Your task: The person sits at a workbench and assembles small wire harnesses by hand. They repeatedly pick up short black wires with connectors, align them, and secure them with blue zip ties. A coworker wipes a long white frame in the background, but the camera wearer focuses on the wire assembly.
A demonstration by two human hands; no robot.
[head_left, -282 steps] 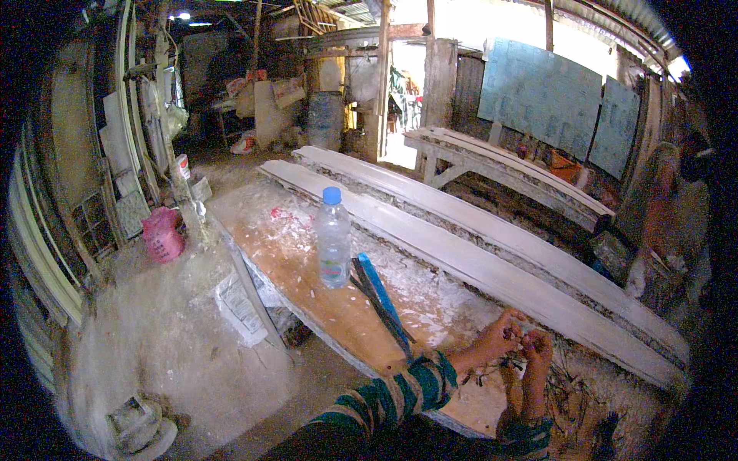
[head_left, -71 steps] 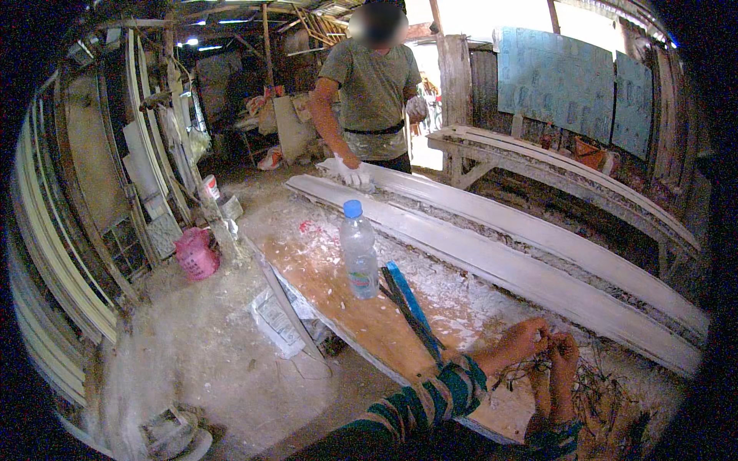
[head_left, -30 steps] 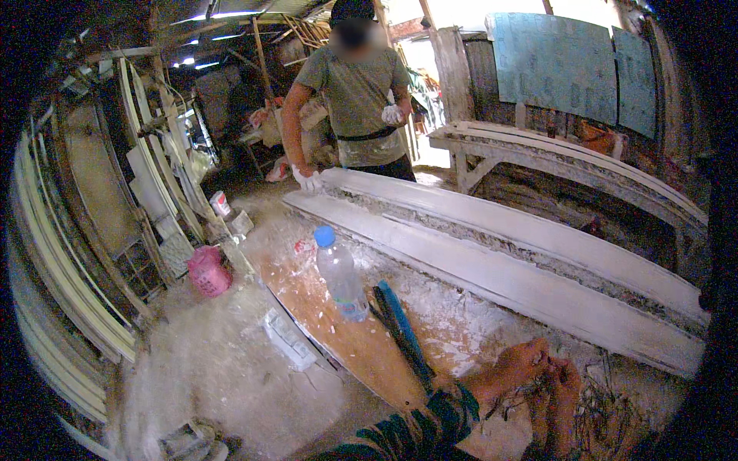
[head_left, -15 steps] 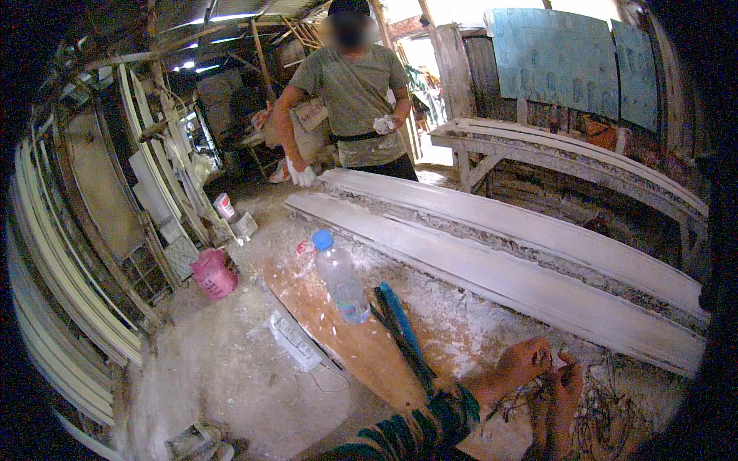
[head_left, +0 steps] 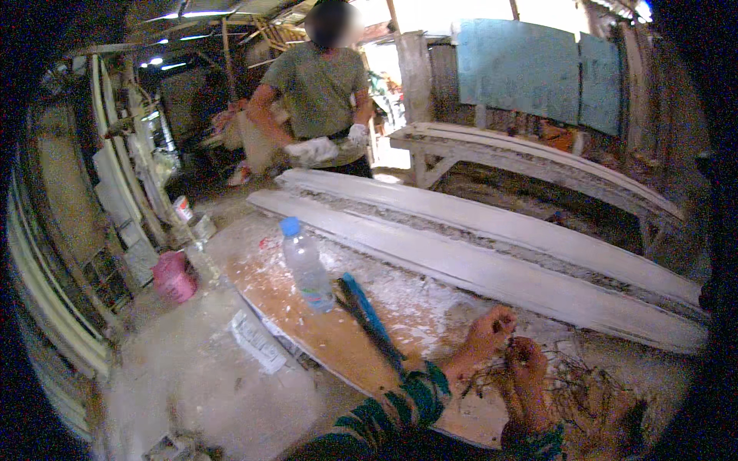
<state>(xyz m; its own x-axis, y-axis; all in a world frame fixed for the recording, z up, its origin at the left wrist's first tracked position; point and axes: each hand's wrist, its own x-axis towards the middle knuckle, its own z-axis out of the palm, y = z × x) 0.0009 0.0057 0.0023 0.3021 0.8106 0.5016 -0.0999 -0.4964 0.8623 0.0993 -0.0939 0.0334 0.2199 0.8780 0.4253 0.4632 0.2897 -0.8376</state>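
At the lower right my left hand (head_left: 490,332) is closed, its fingertips pinched together. My right hand (head_left: 528,365) sits close beside it, nearer to me, with its fingers curled in. Whatever is between the fingers is too small and blurred to name. Around and beneath the right wrist spreads a loose tangle of dark, thin, wiry strands (head_left: 588,388). Left of my green-patterned sleeve (head_left: 400,403), a blue strip (head_left: 364,307) and dark strips lie on the brown board. A clear plastic bottle (head_left: 307,269) with a blue cap stands behind them.
Two long white moulded lengths (head_left: 461,257) run across the table beyond my hands. A co-worker (head_left: 319,100) with white-covered hands stands at their far end. A pink container (head_left: 174,278) and a white power strip (head_left: 257,342) are at the left. A wooden bench (head_left: 530,154) stands behind.
The view has swung right, shifting the scene leftward. My hands remain close together, fingers closed. The co-worker's hands have come together at the waist, with one forearm raised from the white lengths.
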